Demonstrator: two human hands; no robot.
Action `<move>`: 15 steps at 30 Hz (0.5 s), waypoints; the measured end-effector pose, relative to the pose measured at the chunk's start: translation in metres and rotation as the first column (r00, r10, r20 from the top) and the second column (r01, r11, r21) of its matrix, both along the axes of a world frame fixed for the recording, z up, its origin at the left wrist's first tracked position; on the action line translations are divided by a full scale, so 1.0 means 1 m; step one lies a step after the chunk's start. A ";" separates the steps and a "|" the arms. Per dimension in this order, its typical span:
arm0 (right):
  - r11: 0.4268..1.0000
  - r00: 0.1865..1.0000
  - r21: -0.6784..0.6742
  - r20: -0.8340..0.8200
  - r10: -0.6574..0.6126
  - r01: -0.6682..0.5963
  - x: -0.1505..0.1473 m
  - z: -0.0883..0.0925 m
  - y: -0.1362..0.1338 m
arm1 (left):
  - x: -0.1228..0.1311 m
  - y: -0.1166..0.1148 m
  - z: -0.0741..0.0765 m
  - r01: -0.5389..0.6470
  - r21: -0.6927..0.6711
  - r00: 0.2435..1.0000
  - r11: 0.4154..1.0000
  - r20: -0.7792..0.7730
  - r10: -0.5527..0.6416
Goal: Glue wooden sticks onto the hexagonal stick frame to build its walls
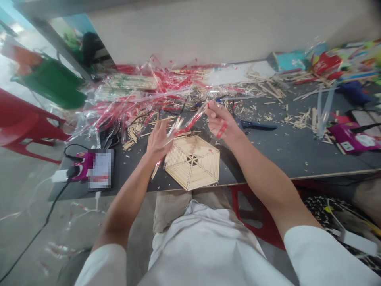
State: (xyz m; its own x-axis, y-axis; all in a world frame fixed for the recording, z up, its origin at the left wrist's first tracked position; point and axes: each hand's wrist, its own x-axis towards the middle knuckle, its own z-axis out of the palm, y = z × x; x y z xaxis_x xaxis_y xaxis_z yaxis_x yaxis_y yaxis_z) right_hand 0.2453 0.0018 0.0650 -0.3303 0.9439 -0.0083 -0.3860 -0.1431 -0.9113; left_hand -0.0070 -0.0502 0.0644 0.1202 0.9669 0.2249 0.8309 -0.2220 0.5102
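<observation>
Right grip (222, 123): closed, my fingers pinching clear red-striped plastic film (187, 124).
Left grip (157, 141): open, just beside the film.
Film axis: diagonal, lower end toward my left grip.
Below grips: hexagonal stick frame (192, 163) on the desk (262, 151).
Beyond: loose wooden sticks (268, 89).

hexagonal popsicle-stick frame (192, 163): pale tan, concentric hexagons crossed by spokes | cellophane strip (190, 121): clear, red-striped | tabletop (285, 151): charcoal grey | plastic stool (26, 127): red | bucket (53, 81): green | box (348, 137): magenta

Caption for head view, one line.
Right hand pinches clear red-striped plastic film above a hexagonal wooden-stick frame, left hand open beside it.
</observation>
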 end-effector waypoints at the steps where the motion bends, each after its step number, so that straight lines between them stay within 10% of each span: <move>1: 1.000 1.000 0.017 -0.017 0.012 -0.012 0.001 0.000 0.000 | 0.001 0.000 0.000 0.014 0.062 0.998 0.998 0.059 -0.018; 4: 0.995 0.999 0.099 -0.045 0.030 -0.025 -0.008 -0.003 -0.004 | 0.002 0.001 -0.001 0.050 0.145 0.915 0.988 0.391 -0.103; 9: 0.978 0.998 0.210 0.062 -0.021 0.008 -0.030 -0.012 -0.014 | 0.000 0.002 0.001 0.372 -0.126 0.534 0.920 0.839 -0.101; 15: 0.919 0.947 0.312 0.130 -0.294 0.242 -0.050 -0.019 -0.027 | 0.014 -0.013 0.009 0.584 -0.184 0.488 0.791 0.858 -0.161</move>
State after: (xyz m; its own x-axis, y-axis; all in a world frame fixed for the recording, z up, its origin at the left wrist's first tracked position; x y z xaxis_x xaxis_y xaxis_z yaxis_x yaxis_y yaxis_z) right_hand 0.1950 -0.0248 0.0462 -0.0825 0.9664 0.2436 -0.2077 0.2224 -0.9526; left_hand 0.0066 -0.0629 0.0731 0.4778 0.8778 0.0335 -0.0549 -0.0082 0.9985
